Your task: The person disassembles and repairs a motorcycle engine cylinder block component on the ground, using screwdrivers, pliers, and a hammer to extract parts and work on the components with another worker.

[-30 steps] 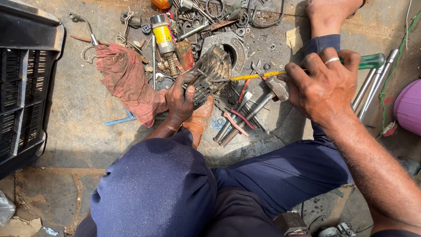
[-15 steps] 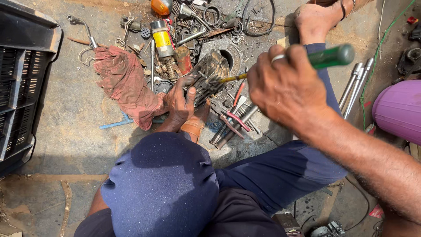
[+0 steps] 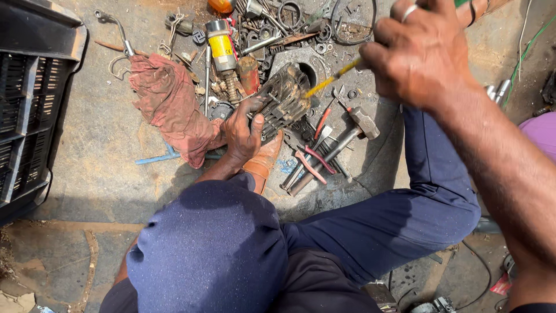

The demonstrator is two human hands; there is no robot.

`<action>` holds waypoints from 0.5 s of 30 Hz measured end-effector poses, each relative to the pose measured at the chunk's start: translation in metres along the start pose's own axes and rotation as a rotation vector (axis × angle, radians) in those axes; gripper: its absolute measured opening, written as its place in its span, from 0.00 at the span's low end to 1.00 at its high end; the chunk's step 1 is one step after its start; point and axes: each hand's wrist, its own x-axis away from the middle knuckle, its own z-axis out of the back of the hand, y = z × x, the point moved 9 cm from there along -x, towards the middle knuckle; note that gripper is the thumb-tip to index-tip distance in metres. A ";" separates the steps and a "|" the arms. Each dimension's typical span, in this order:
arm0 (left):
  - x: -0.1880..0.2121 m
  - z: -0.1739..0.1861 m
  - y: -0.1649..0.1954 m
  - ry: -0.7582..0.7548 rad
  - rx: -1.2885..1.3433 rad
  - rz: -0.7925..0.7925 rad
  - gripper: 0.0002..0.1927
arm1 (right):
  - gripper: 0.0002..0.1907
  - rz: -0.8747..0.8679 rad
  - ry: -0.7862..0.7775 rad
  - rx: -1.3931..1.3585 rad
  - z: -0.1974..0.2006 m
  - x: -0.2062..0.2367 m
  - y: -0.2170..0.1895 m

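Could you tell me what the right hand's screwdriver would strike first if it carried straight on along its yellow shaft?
Most likely the finned metal engine part that the left hand steadies: the screwdriver in the right hand points its tip at it, though depth is uncertain.

A dull red rag (image 3: 174,107) lies left on the grey floor (image 3: 98,156). Far, a can (image 3: 221,46) shows a yellow band. The screwdriver (image 3: 333,77) shaft is yellow. Trousers (image 3: 417,214) are navy; the crate (image 3: 29,104) at left is black. Right, something purple (image 3: 541,134).
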 end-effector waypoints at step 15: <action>0.000 0.004 0.006 -0.006 -0.030 0.001 0.31 | 0.05 -0.021 -0.049 -0.172 -0.051 -0.005 0.023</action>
